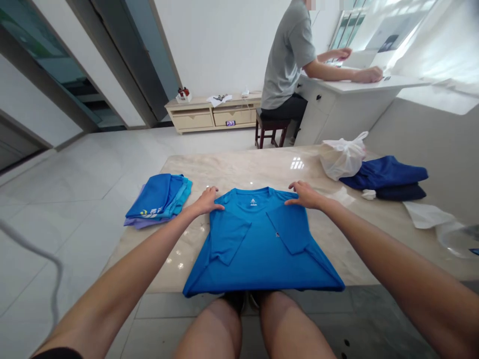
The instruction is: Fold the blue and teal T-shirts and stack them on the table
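A blue short-sleeved T-shirt (pixel 258 264) lies face up across the near side of the marble-topped table, its collar away from me. Both sleeves are folded inward over its front, and its hem reaches the table's near edge. At the left shoulder of the shirt is my left hand (pixel 206 201), its thumb and fingers apart and the thumb on the fabric. My right hand (pixel 307 194) is at the opposite shoulder in much the same pose, thumb touching the cloth and fingers spread. Neither hand is closed around the fabric.
Folded clothes (pixel 155 197) are stacked on the table's left. To the right are a white plastic bag (pixel 342 157), dark blue clothing (pixel 392 174) and crumpled clear wrapping (pixel 430 215). Beyond the table (pixel 239 163), a person in grey (pixel 286 55) sits on a stool by a white counter.
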{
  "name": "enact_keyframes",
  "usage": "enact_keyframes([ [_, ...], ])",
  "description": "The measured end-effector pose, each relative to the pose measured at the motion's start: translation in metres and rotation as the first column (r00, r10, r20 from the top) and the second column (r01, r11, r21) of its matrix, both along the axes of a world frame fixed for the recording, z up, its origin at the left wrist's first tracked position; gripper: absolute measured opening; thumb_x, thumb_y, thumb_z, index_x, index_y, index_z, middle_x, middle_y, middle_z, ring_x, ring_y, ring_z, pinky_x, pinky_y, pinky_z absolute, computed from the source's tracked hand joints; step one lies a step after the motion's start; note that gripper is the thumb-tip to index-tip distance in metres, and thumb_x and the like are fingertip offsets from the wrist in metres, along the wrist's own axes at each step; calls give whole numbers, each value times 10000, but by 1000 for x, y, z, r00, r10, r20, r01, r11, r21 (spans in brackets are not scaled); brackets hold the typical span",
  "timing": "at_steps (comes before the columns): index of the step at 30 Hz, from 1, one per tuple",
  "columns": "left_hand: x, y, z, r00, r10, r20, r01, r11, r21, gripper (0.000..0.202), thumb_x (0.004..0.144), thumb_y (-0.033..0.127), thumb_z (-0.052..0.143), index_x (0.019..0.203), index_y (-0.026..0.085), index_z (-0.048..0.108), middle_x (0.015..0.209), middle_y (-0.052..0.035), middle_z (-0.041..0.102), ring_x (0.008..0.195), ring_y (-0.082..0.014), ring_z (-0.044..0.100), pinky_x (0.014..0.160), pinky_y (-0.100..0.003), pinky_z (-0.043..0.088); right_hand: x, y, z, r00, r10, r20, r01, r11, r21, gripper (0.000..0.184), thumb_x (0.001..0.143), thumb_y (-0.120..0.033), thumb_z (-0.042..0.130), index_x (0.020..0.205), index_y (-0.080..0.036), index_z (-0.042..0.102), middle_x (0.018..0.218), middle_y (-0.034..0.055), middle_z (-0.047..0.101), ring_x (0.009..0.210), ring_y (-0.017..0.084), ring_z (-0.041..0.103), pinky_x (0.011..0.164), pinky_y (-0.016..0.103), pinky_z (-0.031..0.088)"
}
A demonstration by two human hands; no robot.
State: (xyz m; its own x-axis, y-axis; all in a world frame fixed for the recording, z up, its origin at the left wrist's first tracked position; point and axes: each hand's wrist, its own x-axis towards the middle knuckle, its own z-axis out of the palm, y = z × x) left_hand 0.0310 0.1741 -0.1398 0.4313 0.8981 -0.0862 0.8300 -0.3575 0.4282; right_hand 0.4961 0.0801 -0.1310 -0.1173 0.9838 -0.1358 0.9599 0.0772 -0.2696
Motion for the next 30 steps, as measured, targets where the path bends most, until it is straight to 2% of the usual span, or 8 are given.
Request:
enact_keyframes([
  [5, 6, 19, 3, 994, -33, -102, 12, 981, -193, 655, 667, 585, 952, 1132, 220, 671, 1102, -56, 777, 1009, -290, 740, 831, -319, 555, 0, 27, 0, 996, 33, 85, -7, 957, -290, 850, 744, -774, 886, 1361, -232, 670, 1217, 162, 737, 1131, 361, 709, 922, 411, 574],
  [9, 10, 4, 12, 980, -99, -171, 59, 973, -222, 541, 616, 524, 965, 995, 224, 722, 1047, -41, 807, 991, -294, 750, 769, -291, 515, -17, 15, 13, 977, 96, 193, -27, 943, -333, 615, 763, -668, 920, 1167, -234, 755, 1137, 126, 750, 1032, 311, 727, 876, 352, 539],
  [14, 14, -31, 26, 962, -141, -235, 104, 981, -163, 313, 756, 454, 867, 937, 215, 776, 1057, -69, 831, 1025, -308, 769, 831, -304, 526, -48, -19, 45, 945, 171, 280, -90, 955, -282, 298, 899, -413, 837, 1114, -224, 756, 1121, 113, 771, 1040, 294, 730, 834, 320, 497],
  [18, 15, -36, 52, 959, -50, -278, 41, 998, -38, 313, 842, 443, 820, 1086, 248, 797, 1175, -85, 827, 1137, -316, 754, 870, -313, 541, -62, -27, 79, 936, 105, 336, -65, 990, -129, 283, 959, -373, 769, 1190, -215, 732, 1180, 156, 776, 1094, 329, 723, 868, 359, 496],
  [22, 22, 2, 99, 969, 138, -207, -107, 982, 155, 254, 874, 378, 816, 1092, 256, 771, 1183, -91, 808, 1176, -338, 731, 917, -354, 554, -61, 0, 115, 951, -112, 289, 53, 978, 203, 165, 999, -301, 687, 1123, -198, 724, 1153, 184, 763, 1104, 355, 698, 935, 423, 498],
  [25, 28, 41, 138, 973, 217, 81, -231, 881, 413, 215, 909, 368, 802, 1058, 237, 719, 1150, -102, 778, 1171, -346, 706, 988, -413, 548, -53, 34, 142, 966, -238, 96, 146, 818, 556, 157, 1048, -250, 580, 1138, -173, 683, 1147, 186, 732, 1163, 361, 641, 1018, 493, 472],
  [27, 30, 59, 158, 944, 133, 301, -288, 775, 563, 219, 981, 405, 744, 1094, 233, 669, 1158, -111, 746, 1200, -341, 677, 1050, -449, 523, -46, 52, 156, 975, -222, 8, 154, 699, 698, 182, 1084, -235, 511, 1182, -154, 642, 1177, 177, 704, 1222, 343, 587, 1074, 518, 432],
  [30, 26, 53, 163, 917, 15, 399, -286, 722, 630, 205, 1038, 414, 680, 1128, 243, 614, 1169, -109, 713, 1222, -321, 646, 1109, -468, 482, -39, 53, 158, 989, -151, 2, 96, 639, 763, 165, 1086, -199, 481, 1170, -163, 618, 1191, 155, 676, 1248, 316, 540, 1111, 513, 390],
])
